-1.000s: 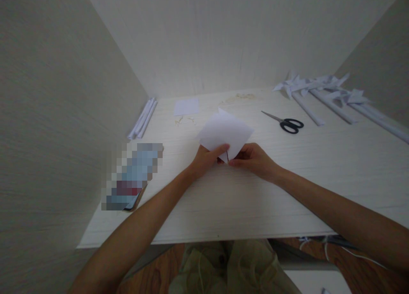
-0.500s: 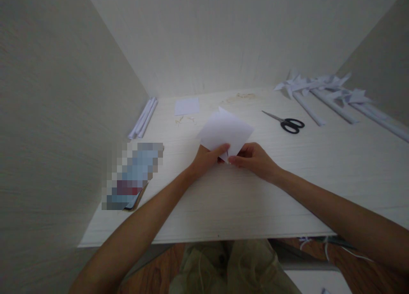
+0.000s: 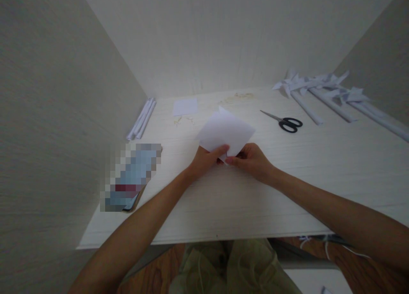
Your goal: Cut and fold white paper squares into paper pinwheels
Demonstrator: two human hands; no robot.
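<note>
1. Head view: both hands meet at the near corner of a white sheet of paper that lies on the pale table, near its middle.
2. Left hand pinches the corner, thumb laid over the top and fingers tucked beneath, closed on the sheet.
3. Right hand grips the same corner from the other side, thumb and forefinger pressed together on the paper, just touching the left thumb.
4. A slip is the likely fault: both grips sit on one small corner, so uneven pull could tear it or crease the sheet askew. The far edges lie free and could shift on the smooth top.
5. Black-handled scissors rest to the right, well apart from the hands, blades closed.
6. Rolled paper tubes lie at the left wall; folded paper pinwheels on sticks lie at the far right; a small paper square lies behind.
7. No brand or writing can be read; a flat item at the left edge is blurred out.
</note>
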